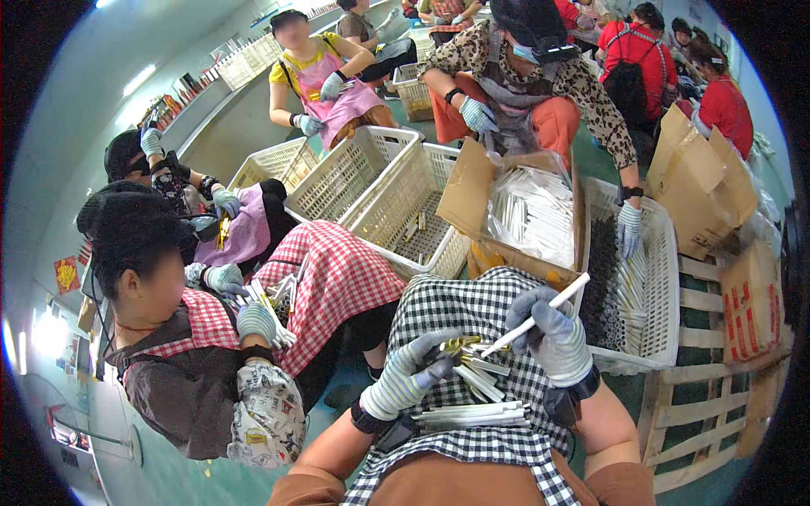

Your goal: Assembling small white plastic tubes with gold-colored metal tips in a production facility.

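My right hand (553, 339), in a striped grey-white glove, grips a slim white tube (540, 314). The tube slants from upper right down toward my left hand. My left hand (407, 373), gloved alike, has its fingers bent together around a small gold-coloured piece (458, 344) close to the tube's lower end. Below both hands, my black-and-white checked apron (443, 304) spreads over my lap. Several white tubes (472, 417) lie on it in a row, and a looser pile of white sticks with gold-coloured ends (483, 379) sits just above them.
An opened cardboard box (467, 187) of white tubes stands ahead. To its right is a white plastic crate (666, 291) with dark and white tubes, a co-worker's hand (629, 228) in it. More crates (333, 173) stand ahead left. A co-worker (181, 371) sits close on my left; a wooden pallet (700, 405) is at right.
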Motion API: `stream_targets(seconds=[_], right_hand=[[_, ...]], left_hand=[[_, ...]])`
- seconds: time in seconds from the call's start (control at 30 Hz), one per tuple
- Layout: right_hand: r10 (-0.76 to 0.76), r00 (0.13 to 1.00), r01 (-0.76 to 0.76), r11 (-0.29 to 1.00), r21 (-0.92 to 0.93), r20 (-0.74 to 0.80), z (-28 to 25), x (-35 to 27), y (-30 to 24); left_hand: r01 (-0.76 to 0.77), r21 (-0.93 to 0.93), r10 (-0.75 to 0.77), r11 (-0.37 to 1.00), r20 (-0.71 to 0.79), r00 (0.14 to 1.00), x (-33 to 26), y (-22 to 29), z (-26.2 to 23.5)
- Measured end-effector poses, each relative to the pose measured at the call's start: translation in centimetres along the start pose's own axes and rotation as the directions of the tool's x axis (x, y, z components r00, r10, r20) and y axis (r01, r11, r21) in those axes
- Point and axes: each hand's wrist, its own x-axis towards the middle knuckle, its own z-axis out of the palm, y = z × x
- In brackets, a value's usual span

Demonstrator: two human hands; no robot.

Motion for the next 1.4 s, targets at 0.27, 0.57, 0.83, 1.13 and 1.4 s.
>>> stream_targets(seconds=[0.27, 0.57, 0.83, 1.13, 1.4], right_hand=[[0.066, 0.995, -0.067, 0.998, 0.004, 0.071, -0.5, -1.4, 1.2], [0.119, 0.954, -0.048, 0.967, -0.25, 0.275, 0.6, -1.0, 2.1], [0.128, 0.992, -0.121, 0.971, -0.205, 0.02, -1.8, -0.8, 1.0], [0.106, 0.895, 0.429, 0.051, -0.902, 0.432, -2.5, -2.4, 0.3], [-0.143, 0.905, 0.42, 0.157, -0.894, 0.4, -3.0, -2.3, -2.5]], left_hand=[[0.292, -0.185, -0.293, 0.938, 0.024, 0.956, -0.4, 0.5, -0.8], [0.271, 0.024, -0.27, 0.962, -0.026, 0.962, 0.7, 1.8, 0.0], [0.238, 0.076, -0.226, 0.968, -0.137, 0.964, 2.7, 0.5, -0.9], [0.173, 0.173, -0.161, 0.97, -0.081, 0.984, 1.3, -0.2, -1.4], [0.066, 0.117, -0.07, 0.991, 0.035, 0.997, 1.1, -0.9, -2.3]])
